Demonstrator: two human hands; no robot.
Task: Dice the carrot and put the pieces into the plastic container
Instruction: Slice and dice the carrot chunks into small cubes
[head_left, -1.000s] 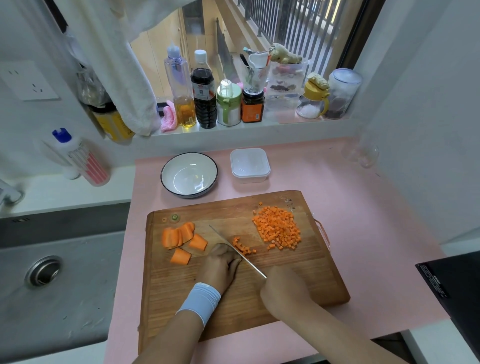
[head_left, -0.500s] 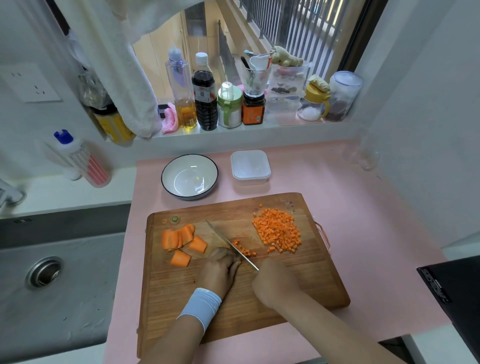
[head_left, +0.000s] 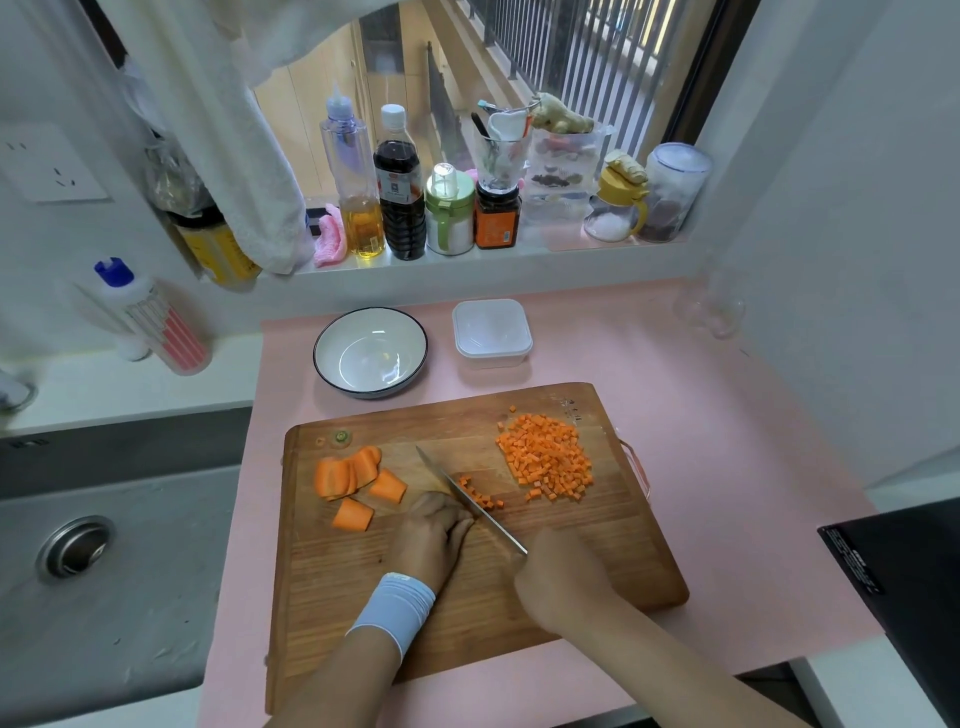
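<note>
Nothing legible. Label print on the dark sauce bottle (head_left: 399, 197) and the orange-labelled jar (head_left: 497, 221) too blurred to read. Same for marks on the cutting board (head_left: 571, 545) and white print on the black appliance (head_left: 904, 582).

White ceramic bowl with dark rim (head_left: 370, 353) on pink table mat (head_left: 727, 467), near mat's far edge. Grey sink (head_left: 130, 613) with round metal drain (head_left: 75, 545) left of mat. Windowsill row, left to right: pink cloth (head_left: 330, 241), clear bottle of yellow oil (head_left: 358, 208), dark sauce bottle with white cap (head_left: 399, 202), green-lidded jar (head_left: 450, 215), orange-labelled jar (head_left: 497, 223), yellow-lidded glass dispenser (head_left: 615, 210). Ginger root (head_left: 563, 118) atop clear tub behind. White cloth (head_left: 223, 130) hanging upper left. White blue-capped bottle (head_left: 143, 317) leaning by wall. White wall socket (head_left: 52, 166) far left. Black appliance (head_left: 904, 571) at right edge.
</note>
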